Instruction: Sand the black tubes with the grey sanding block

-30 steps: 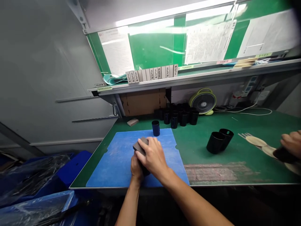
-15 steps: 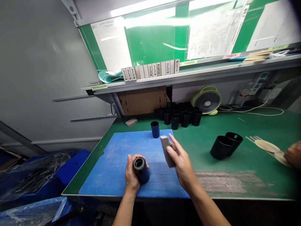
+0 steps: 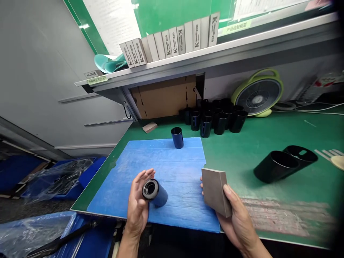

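Cradling a dark blue tube [image 3: 158,195] in its loosely curled fingers, the left hand [image 3: 137,208] holds it above a blue mat [image 3: 172,161], with the tube's black-ringed open end turned toward the palm's thumb side. The right hand [image 3: 238,218] grasps a grey sanding block [image 3: 216,192] between thumb and fingers, just past the mat's right edge. Ahead of the hands, a blue cup [image 3: 177,138] stands upright at the mat's far edge, near a cluster of black cups [image 3: 220,120]. Right of the right hand, two black cups [image 3: 282,165] lie touching on a green workbench [image 3: 268,129].
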Motion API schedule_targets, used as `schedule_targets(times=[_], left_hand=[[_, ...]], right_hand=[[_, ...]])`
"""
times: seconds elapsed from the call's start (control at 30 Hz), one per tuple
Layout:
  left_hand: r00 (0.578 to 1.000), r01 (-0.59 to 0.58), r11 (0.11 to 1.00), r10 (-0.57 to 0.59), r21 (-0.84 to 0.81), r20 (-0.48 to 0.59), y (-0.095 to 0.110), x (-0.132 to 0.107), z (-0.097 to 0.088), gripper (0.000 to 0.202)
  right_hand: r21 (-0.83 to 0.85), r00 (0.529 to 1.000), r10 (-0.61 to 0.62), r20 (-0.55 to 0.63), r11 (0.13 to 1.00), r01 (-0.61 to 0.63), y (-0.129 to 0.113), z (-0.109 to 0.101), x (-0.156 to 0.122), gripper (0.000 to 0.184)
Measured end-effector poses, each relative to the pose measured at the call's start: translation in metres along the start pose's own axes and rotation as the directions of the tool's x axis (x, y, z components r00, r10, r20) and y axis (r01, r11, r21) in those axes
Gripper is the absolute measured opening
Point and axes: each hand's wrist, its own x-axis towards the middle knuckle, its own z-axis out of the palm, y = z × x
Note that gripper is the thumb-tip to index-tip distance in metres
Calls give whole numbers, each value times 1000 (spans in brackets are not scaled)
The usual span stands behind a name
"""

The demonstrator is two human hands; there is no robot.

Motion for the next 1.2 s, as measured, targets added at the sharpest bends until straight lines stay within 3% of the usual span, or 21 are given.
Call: schedule_targets(times=[0.13, 0.33, 0.43, 0.57, 0.63, 0.7, 0.8, 0.93, 1.0, 1.07, 1.13, 1.2], left_hand=[[989, 146, 989, -146, 36, -5, 2, -2, 12, 69], [935, 353, 873, -335, -337, 112, 6, 15, 59, 47], [924, 362, 834, -380, -417, 42, -6, 22, 65, 39], [925, 336, 882, -374, -332, -58, -22, 28, 62, 38], [945, 294, 920, -320, -260, -61, -25, 31, 61, 33], [959, 264, 935, -282, -238, -41, -26, 36, 60, 28], [950, 296, 909, -311, -294, -3, -26, 46, 60, 28], [930, 341, 873, -367, -348, -10, -27, 53, 60, 42], [927, 339, 875, -373, -345, -35, -28, 52, 59, 41], [927, 334, 880, -371, -338, -51, -29, 49, 58, 36], [932, 325, 891, -359, -316, -55, -29, 47, 59, 33], [937, 317, 909, -344, -271, -59, -30, 47, 61, 35]], right_hand=[[11, 1000, -13, -22, 1000, 13, -4, 5, -1, 53], [-6, 991, -72, -110, 997, 72, -28, 16, -14, 58], [-77, 995, -65, -75, 995, 60, -36, 17, -25, 61], [-283, 998, -48, -43, 959, 34, -28, 18, -31, 58], [-442, 991, -134, -8, 889, 117, -19, 21, -29, 58], [-602, 970, -235, 67, 766, 228, -9, 24, -26, 59], [-739, 943, -293, 158, 598, 310, 1, 30, -23, 58], [-718, 953, -250, 172, 630, 295, 7, 33, -23, 58], [-740, 946, -257, 198, 593, 316, 10, 35, -23, 63], [-809, 903, -339, 264, 432, 399, 14, 38, -25, 67], [-846, 823, -430, 372, 208, 491, 20, 41, -29, 68], [-832, 747, -467, 473, 42, 553, 28, 42, -33, 67]])
